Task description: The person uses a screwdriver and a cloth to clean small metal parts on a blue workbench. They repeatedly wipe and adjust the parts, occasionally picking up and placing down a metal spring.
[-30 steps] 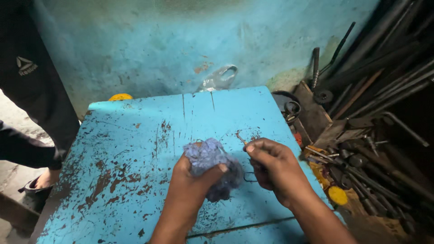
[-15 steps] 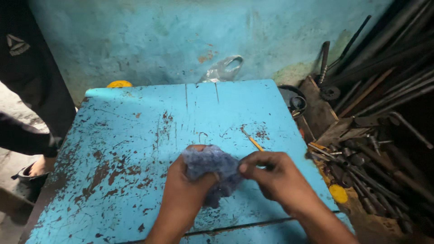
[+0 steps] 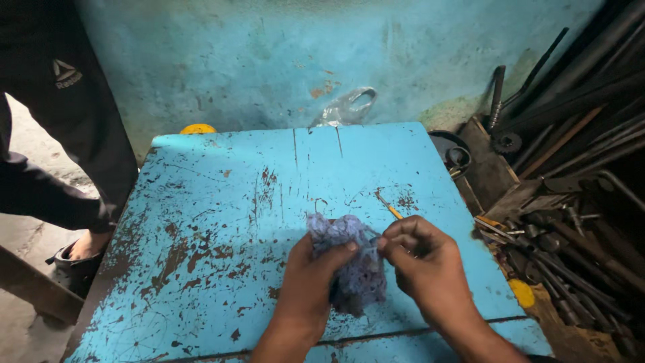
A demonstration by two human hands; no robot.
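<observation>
Rag point(image 3: 349, 265), bluish and crumpled, sits pinched between left hand point(image 3: 316, 282) and right hand point(image 3: 420, 265), fingers of both closed on it above the worktop point(image 3: 222, 222).

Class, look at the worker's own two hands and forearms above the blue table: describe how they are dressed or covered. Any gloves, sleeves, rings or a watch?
Both the left hand and the right hand are bare: no gloves, and no rings or watch show. The forearms are uncovered to the picture's lower edge, so no sleeves are in view.
</observation>
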